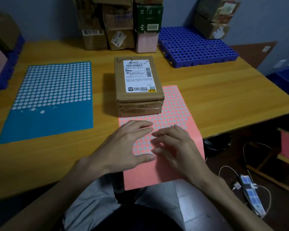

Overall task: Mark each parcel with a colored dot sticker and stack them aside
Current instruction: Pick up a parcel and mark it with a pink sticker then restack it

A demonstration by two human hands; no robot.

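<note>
So the wooden table (pixel 223 90) has a pile of cardboard boxes (pixel 118 25) along the far edge and a blue plastic pallet (pixel 197 47) at the far right corner. The blue sticker sheet (pixel 48 124) lies toward the left edge with most of its dots gone. The pink sticker sheet (pixel 148 174) hangs over the near edge.

The parcel (pixel 137 84) sits mid-table, its near end resting on the pink sheet's far end, with no dot on top that I can see. So this one isn't marked or stacked yet, I'd say.

The left hand (pixel 123 145) is spread flat, pinning the pink sheet. The right hand (pixel 177 147) has bent fingers down on the dots, probably peeling one, but I honestly can't tell if it's got one.
</note>
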